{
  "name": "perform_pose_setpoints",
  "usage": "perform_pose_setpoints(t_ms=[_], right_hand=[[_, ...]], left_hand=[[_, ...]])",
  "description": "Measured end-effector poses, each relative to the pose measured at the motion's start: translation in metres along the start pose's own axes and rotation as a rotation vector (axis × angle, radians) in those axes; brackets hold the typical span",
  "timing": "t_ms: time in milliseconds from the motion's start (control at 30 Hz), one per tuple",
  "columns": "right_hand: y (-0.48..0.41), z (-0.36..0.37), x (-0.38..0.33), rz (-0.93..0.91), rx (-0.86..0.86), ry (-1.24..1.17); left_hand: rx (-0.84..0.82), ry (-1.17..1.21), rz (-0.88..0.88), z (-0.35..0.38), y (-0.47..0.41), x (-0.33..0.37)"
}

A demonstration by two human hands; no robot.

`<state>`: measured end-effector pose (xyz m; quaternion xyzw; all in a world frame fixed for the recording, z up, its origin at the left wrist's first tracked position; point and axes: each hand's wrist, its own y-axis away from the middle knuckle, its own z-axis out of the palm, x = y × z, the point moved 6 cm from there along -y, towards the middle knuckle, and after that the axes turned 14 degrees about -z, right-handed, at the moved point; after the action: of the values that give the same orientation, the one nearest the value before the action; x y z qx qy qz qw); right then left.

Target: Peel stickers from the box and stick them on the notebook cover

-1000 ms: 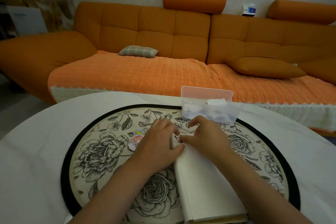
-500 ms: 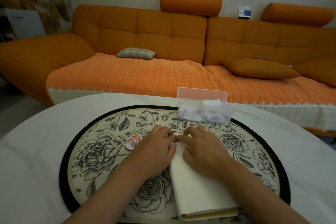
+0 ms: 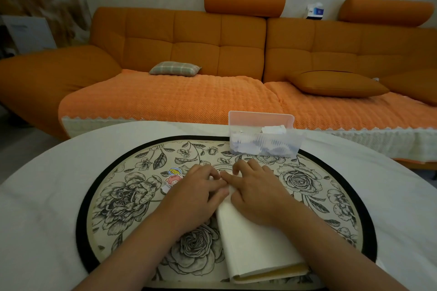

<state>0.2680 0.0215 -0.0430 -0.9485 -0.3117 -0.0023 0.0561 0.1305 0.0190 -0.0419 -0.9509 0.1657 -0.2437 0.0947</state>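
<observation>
A white notebook [image 3: 257,243] lies closed on the floral mat, its spine toward me. Both hands cover its far end. My left hand [image 3: 196,192] has curled fingers at the far-left corner and its thumb lies along the cover's edge. My right hand [image 3: 256,192] lies flat on the cover, fingertips pressing down next to the left fingers. Whatever is under the fingertips is hidden. The clear sticker box [image 3: 262,143] with its pink lid up stands just beyond the hands. Two cartoon stickers [image 3: 174,176] lie on the mat left of my left hand.
The round floral mat [image 3: 132,196] with a black rim sits on a white table [image 3: 40,196]. An orange sofa [image 3: 212,54] with cushions fills the background beyond the table's far edge.
One second ago my right hand pinched a small sticker above the cover's far end. It has since lowered and now presses flat on the cover. My left hand stayed at the corner.
</observation>
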Motion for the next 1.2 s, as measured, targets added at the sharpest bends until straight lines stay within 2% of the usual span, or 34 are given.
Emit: perform_pose_setpoints(t_ms=[200, 400, 567, 767, 1000, 1100, 1200], right_hand=[[0.009, -0.006, 0.000, -0.014, -0.007, -0.018], [0.016, -0.012, -0.003, -0.019, 0.013, -0.076], [0.020, -0.010, -0.004, 0.009, 0.061, -0.106], [0.028, -0.008, 0.000, 0.024, 0.090, -0.180], [0.028, -0.014, -0.007, 0.051, -0.029, -0.120], [0.023, -0.018, -0.006, 0.072, -0.036, -0.108], [0.013, -0.030, -0.009, 0.085, 0.033, -0.106]], left_hand=[[0.015, -0.079, -0.055, -0.001, 0.000, 0.003], [-0.063, -0.181, -0.089, 0.004, 0.000, 0.004], [-0.072, -0.155, -0.115, 0.002, 0.003, 0.006], [-0.098, -0.077, -0.231, -0.002, 0.018, 0.007], [-0.292, 0.027, -0.236, -0.005, 0.018, -0.005], [-0.266, 0.026, -0.216, -0.006, 0.020, -0.005], [-0.154, 0.073, -0.193, -0.018, 0.020, -0.008]])
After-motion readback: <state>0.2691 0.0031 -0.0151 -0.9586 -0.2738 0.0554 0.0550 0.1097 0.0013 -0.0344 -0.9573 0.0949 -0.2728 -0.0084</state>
